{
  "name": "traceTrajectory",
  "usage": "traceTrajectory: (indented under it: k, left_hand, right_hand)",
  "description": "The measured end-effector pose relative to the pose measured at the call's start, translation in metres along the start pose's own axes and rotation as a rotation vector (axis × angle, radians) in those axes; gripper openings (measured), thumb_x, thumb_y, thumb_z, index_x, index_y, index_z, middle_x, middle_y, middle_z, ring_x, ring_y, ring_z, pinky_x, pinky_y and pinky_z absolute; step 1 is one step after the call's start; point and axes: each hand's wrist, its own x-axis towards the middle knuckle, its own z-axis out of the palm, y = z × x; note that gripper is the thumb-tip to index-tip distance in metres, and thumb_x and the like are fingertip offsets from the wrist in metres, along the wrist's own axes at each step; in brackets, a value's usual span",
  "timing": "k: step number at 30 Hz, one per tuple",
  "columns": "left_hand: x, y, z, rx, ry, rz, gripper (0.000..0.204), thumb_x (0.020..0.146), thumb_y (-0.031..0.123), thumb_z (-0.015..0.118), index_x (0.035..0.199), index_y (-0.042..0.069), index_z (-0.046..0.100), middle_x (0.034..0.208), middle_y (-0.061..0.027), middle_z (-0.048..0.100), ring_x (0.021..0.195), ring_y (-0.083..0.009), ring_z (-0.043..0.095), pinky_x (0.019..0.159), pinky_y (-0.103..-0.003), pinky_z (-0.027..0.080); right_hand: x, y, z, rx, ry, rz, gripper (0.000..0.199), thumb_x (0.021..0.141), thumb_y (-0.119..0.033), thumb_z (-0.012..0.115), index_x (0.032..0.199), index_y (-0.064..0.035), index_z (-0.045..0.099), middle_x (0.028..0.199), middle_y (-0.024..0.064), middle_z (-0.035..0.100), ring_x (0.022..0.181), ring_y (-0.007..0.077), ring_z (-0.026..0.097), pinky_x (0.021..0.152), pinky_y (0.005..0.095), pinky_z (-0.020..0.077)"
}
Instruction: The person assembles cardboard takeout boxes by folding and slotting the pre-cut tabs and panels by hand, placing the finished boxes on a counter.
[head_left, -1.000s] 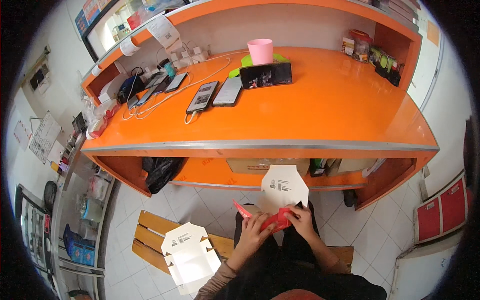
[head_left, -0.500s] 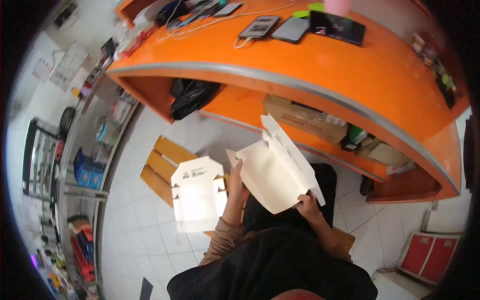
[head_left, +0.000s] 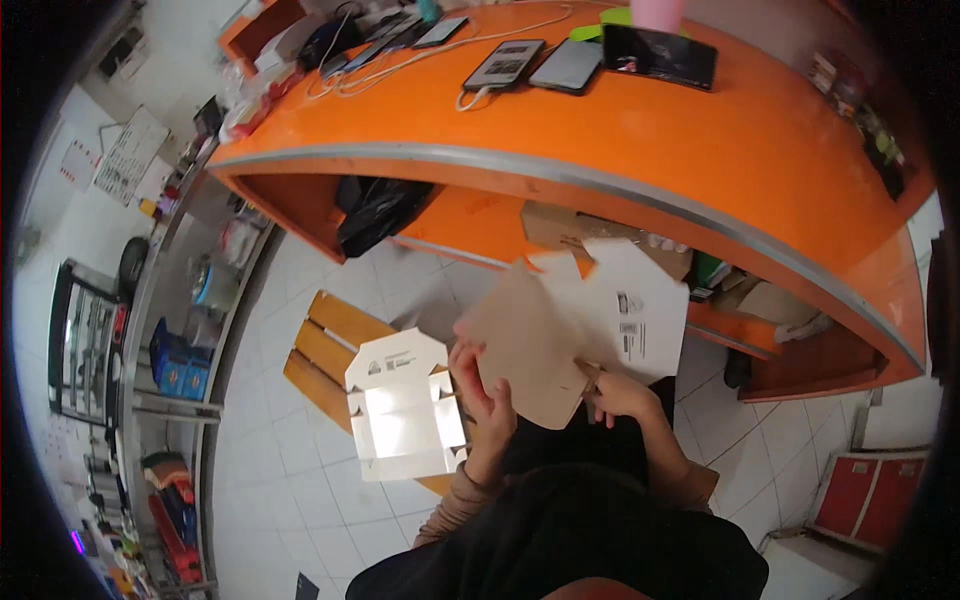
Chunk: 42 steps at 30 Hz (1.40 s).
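Note:
Over my lap a partly folded cardboard box is tilted, its plain tan panel facing me. A wide white flap with black print spreads out on its right. My right hand pinches the box at its lower right corner. At the box's left edge is my left hand, fingers stretched and thumb apart; whether its fingertips touch the panel I cannot tell. Left of my lap, a second flat cardboard blank, white with notched sides, lies on a slatted wooden bench.
Ahead curves an orange counter with several phones and cables on top. Its lower shelf holds a black plastic bag and a cardboard carton. Metal shelving lines the left; a red cabinet stands at right.
The box has turned from showing its open white inside to its tan panel, its printed flap swinging out right. My left hand has loosened from the box's side, its fingers now spread.

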Motion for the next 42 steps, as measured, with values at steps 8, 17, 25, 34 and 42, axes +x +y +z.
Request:
traceTrajectory:
  k: [8, 17, 25, 34, 42]
  left_hand:
    - [-0.025, 0.008, 0.039, 0.423, -0.661, 0.899, 0.035, 0.065, 0.028, 0.074, 0.09, 0.022, 0.05, 0.114, -0.0006, 0.049, 0.106, -0.0294, 0.042, 0.089, -0.051, 0.034]
    - [0.007, 0.04, 0.064, -0.185, -0.061, 0.369, 0.054, 0.067, 0.05, 0.067, 0.1, 0.01, 0.052, 0.112, -0.0135, 0.045, 0.106, -0.0306, 0.042, 0.091, -0.047, 0.032]
    - [0.022, 0.032, 0.036, 0.39, -0.491, 0.378, 0.047, 0.078, 0.045, 0.056, 0.11, 0.01, 0.057, 0.124, -0.0218, 0.034, 0.111, -0.0357, 0.036, 0.093, -0.042, 0.029]
    - [0.025, 0.041, 0.018, -0.041, -0.591, -0.291, 0.064, 0.081, 0.023, 0.053, 0.134, 0.003, 0.023, 0.134, -0.0264, 0.017, 0.102, -0.0354, 0.042, 0.087, -0.036, 0.035]
    - [0.045, 0.008, -0.013, -0.302, -0.466, -0.325, 0.029, 0.084, 0.004, 0.053, 0.112, 0.002, 0.045, 0.117, -0.0118, 0.043, 0.102, -0.0216, 0.051, 0.08, -0.032, 0.045]
  right_hand:
    - [-0.035, 0.003, -0.004, 1.395, 0.242, -0.89, 0.05, 0.081, -0.018, 0.056, 0.124, -0.0024, 0.037, 0.11, 0.0081, 0.052, 0.103, 0.0202, 0.051, 0.089, 0.0328, 0.0403]
    - [-0.019, -0.032, 0.018, 1.726, 0.208, -1.005, 0.027, 0.088, -0.012, 0.047, 0.114, -0.0087, 0.045, 0.113, 0.0064, 0.052, 0.103, 0.02, 0.052, 0.088, 0.0389, 0.0449]
    - [-0.008, -0.048, 0.013, 1.716, 0.274, -1.022, 0.032, 0.09, -0.023, 0.044, 0.117, -0.0046, 0.042, 0.115, 0.0057, 0.051, 0.104, 0.0174, 0.051, 0.087, 0.0339, 0.0446]
    - [-0.004, -0.033, 0.025, 0.263, 0.896, -0.698, 0.038, 0.086, -0.012, 0.049, 0.121, 0.0017, 0.038, 0.106, 0.0191, 0.054, 0.099, 0.0251, 0.055, 0.081, 0.0351, 0.0431]
    - [-0.028, -0.037, 0.011, -0.384, 0.853, -0.761, 0.027, 0.082, -0.019, 0.056, 0.1, -0.0023, 0.046, 0.091, 0.021, 0.059, 0.084, 0.0321, 0.06, 0.069, 0.0407, 0.0479]
